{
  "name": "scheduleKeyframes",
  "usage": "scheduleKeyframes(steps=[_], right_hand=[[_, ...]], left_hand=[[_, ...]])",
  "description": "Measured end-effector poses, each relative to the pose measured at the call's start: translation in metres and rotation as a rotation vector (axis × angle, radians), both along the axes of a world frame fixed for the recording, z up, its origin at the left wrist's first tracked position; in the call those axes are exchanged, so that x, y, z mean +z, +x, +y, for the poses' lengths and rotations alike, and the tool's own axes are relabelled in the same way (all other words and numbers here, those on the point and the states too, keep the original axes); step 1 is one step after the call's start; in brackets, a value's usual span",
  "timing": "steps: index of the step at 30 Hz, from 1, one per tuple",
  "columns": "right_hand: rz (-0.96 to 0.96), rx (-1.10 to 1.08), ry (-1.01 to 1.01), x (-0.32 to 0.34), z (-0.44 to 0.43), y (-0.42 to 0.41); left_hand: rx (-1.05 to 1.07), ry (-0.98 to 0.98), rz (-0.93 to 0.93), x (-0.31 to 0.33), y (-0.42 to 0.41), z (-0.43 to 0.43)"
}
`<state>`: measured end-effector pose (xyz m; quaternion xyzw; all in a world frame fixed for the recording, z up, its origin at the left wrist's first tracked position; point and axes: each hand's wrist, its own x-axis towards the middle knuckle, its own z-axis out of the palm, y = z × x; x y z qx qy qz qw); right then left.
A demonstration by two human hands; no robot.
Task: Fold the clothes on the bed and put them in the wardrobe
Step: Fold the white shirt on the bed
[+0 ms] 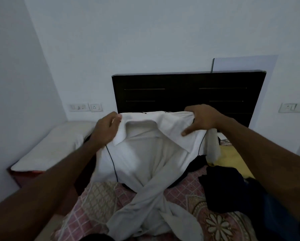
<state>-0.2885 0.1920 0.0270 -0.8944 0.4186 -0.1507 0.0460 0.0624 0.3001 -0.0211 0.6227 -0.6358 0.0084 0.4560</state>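
**Shirt lifted, nothing folded yet**

The left forearm (46,185) and right forearm (270,153) reach in from the lower corners of the frame toward the centre. There a white shirt (145,157) is held up by its shoulders in front of the dark headboard (180,91). The left hand (107,131) pinches the shirt's shoulder just left of the collar, fingers curled round the cloth. The right hand (203,119) grips the other shoulder, fingers hooked over the top edge and thumb pressed down on the front. The shirt's upper half hangs spread between the hands. Its lower half and a sleeve trail in a twisted heap on the patterned bed (220,225) at the bottom centre.

By the look of it, the task is near its start. The shirt is lifted and opened out, but no fold shows in it. A crumpled pile of dark clothes (232,188) lies unfolded at the right of the frame. Just beyond it is a yellow cloth (232,157); whether that is a garment I cannot tell. No folded stack is in view, and the wardrobe is not in the frame. A pillow (59,141) lies at the left against the wall. What seems left to do is lay the shirt flat, fold it, fold the dark pieces, and carry everything to the wardrobe.
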Motion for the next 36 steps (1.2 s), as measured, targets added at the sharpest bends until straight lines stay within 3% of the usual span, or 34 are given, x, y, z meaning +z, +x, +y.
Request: scheduleKeyframes(steps=[2,5,7,9,12,14,18,23,25,27,28,30,34,36], right_hand=[[-0.044,0.008,-0.066,0.001,0.002,-0.009],[-0.190,0.040,-0.115,0.014,0.009,-0.021],[-0.214,0.076,-0.174,0.023,0.015,-0.022],[-0.262,0.048,-0.331,0.031,0.022,-0.019],[-0.369,-0.073,-0.596,0.054,0.036,-0.014],[-0.397,-0.105,-0.668,0.073,0.043,-0.009],[-0.374,-0.199,-0.668,0.101,0.058,-0.008],[-0.100,-0.465,-0.616,0.093,0.072,-0.004],[0.010,-0.557,-0.505,0.084,0.083,0.001],[-0.026,-0.599,-0.373,0.078,0.098,0.010],[-0.122,-0.614,-0.291,0.074,0.107,0.015],[-0.493,-0.603,-0.064,0.067,0.115,0.028],[-1.526,-0.414,0.249,0.041,0.128,0.064],[-1.877,-0.225,0.425,0.034,0.129,0.080]], left_hand=[[0.021,0.069,-0.368,0.023,0.015,0.014],[0.031,0.148,-0.733,0.059,0.024,0.041],[0.045,0.219,-0.892,0.077,0.026,0.054],[0.121,0.207,-0.926,0.092,0.029,0.065],[0.331,-0.095,-0.803,0.123,0.027,0.081],[0.494,-0.209,-0.704,0.149,0.022,0.087],[0.766,-0.039,-0.652,0.180,0.021,0.097],[0.811,0.156,-0.581,0.170,0.022,0.118],[0.715,0.236,-0.305,0.157,0.023,0.124],[0.440,0.242,0.274,0.143,0.016,0.127],[0.303,0.176,0.569,0.136,0.012,0.126],[0.195,-0.044,0.926,0.122,0.006,0.119],[0.139,-0.392,1.075,0.104,-0.024,0.120],[0.072,-0.523,1.068,0.102,-0.040,0.123]])
